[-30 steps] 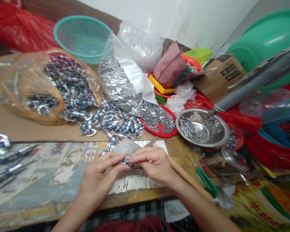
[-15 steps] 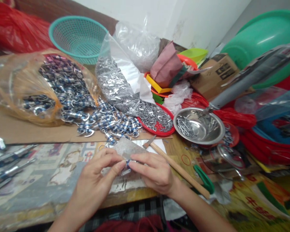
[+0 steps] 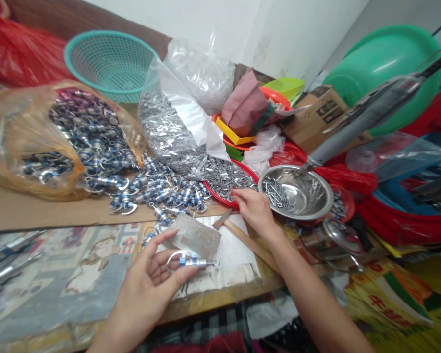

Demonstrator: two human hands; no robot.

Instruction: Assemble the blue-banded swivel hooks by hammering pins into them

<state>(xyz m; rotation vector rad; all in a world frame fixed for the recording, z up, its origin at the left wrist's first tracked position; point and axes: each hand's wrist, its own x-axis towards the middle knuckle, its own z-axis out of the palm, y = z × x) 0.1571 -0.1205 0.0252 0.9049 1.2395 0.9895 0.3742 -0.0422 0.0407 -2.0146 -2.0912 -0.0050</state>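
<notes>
My left hand [image 3: 147, 284] holds a small silver-and-blue metal hook fitting [image 3: 194, 261] between thumb and fingers. Its curved hook points left and a small eye sticks out on the right. Behind it a flat grey metal block [image 3: 194, 235] lies on white paper. My right hand [image 3: 255, 211] is at the front rim of a red plate [image 3: 220, 198] heaped with small grey metal pieces [image 3: 226, 176]. Its fingertips are pinched together, and whatever is between them cannot be made out. Many similar hook fittings [image 3: 180, 191] lie in a pile behind the block.
A wooden-handled hammer [image 3: 253, 245] lies under my right forearm. Right of the plate stands a steel bowl [image 3: 316, 208] with metal pins. An orange plastic bag [image 3: 25, 142] of fittings, a teal basket [image 3: 110, 93] and a cardboard box [image 3: 316, 115] stand farther back.
My right hand has left the fitting and moved up and right to the red plate. My left hand keeps the fitting, now in plain view, slightly lower. The view has shifted a little.
</notes>
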